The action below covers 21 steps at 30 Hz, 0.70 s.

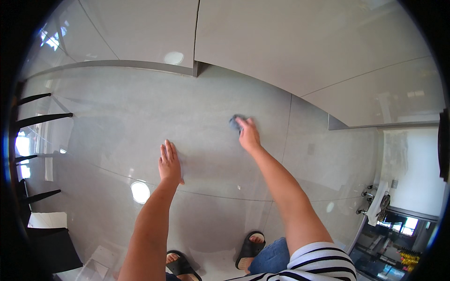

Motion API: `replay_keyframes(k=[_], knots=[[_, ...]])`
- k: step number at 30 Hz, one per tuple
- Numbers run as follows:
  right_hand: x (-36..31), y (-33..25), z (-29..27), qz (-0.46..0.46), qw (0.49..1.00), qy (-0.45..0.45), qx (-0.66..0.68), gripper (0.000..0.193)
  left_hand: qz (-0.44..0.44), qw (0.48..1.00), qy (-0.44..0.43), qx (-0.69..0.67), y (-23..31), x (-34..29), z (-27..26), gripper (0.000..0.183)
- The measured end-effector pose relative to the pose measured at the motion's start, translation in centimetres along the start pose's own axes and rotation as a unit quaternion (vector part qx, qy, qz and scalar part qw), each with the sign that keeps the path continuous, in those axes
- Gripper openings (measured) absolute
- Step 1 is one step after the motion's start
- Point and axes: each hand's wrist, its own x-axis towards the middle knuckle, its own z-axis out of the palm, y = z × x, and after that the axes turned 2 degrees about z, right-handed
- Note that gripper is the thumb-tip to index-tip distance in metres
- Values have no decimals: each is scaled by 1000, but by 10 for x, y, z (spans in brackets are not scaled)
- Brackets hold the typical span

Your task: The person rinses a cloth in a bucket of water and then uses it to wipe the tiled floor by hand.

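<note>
On the glossy grey tiled floor [206,159], my right hand [249,133] presses a small blue-grey cloth [236,122] against the tile. Its fingers lie over the bunched cloth, covering part of it. My left hand [169,161] is to the left and somewhat nearer, palm down near or on the floor, fingers stretched out and holding nothing. A small pale speck [239,187] lies on the tile between my two forearms.
Glossy beige cabinet fronts [300,42] run along the far side. Black chair legs [44,119] and a black panel [54,250] stand at the left. To the right is a dark glass-fronted unit [389,248]. My sandalled feet [180,264] are at the near edge.
</note>
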Motion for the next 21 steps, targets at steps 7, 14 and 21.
replay_keyframes(k=[7,14,21], knots=[[4,-33,40,-63,997,-34,28,49,23,1000,-6,2,21,6,-5,159],[-43,20,-10,-214,965,-149,-14,50,-1,1000,3,18,-1,7,3,163],[26,16,11,-49,994,99,21,54,22,999,-3,37,31,13,-9,164]])
